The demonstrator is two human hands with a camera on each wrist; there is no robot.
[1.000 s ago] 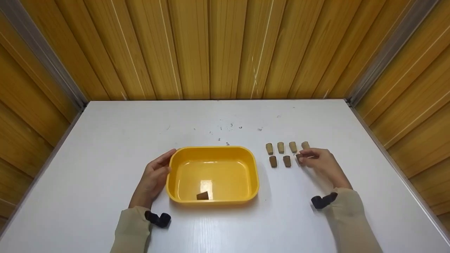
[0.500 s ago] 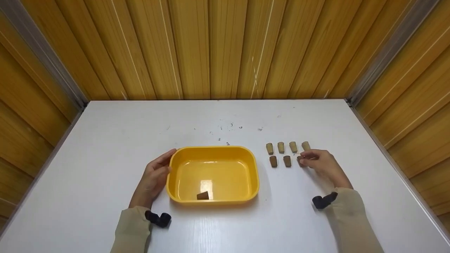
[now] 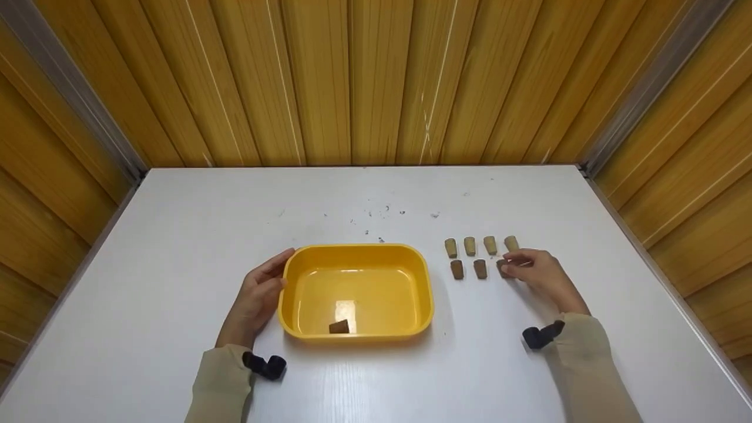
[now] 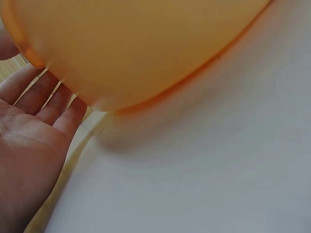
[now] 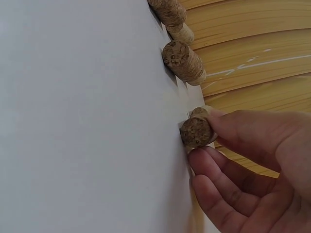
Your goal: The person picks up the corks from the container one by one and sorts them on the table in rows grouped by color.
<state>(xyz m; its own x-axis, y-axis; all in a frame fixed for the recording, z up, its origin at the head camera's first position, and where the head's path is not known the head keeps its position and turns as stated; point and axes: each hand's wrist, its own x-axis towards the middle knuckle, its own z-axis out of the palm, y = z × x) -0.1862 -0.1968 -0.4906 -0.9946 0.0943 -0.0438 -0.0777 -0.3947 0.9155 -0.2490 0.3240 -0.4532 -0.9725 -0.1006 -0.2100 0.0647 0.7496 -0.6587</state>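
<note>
My right hand (image 3: 537, 276) pinches a dark brown cork stopper (image 5: 197, 132) between thumb and fingers, at the right end of the front row. That cork lies at table level, partly hidden by the fingers in the head view. My left hand (image 3: 255, 299) rests against the outer left side of the yellow tray (image 3: 376, 339), its fingers fairly straight along the wall in the left wrist view. Inside the tray, by its near wall, lies another dark cork (image 3: 339, 326). Two more dark corks, a left one (image 3: 457, 270) and a middle one (image 3: 480, 269), lie in the front row.
Behind the dark corks runs a row of several paler corks (image 3: 470, 246); the rightmost pale cork (image 3: 511, 242) is just beyond my right fingers. All lie on a white table (image 3: 205, 223) with dark marks. Wood-patterned panels (image 3: 376, 82) enclose its back and sides.
My right hand shifted very slightly right, and the dark cork at its fingers settled a little rightward too. My left hand and the tray stayed in place.
</note>
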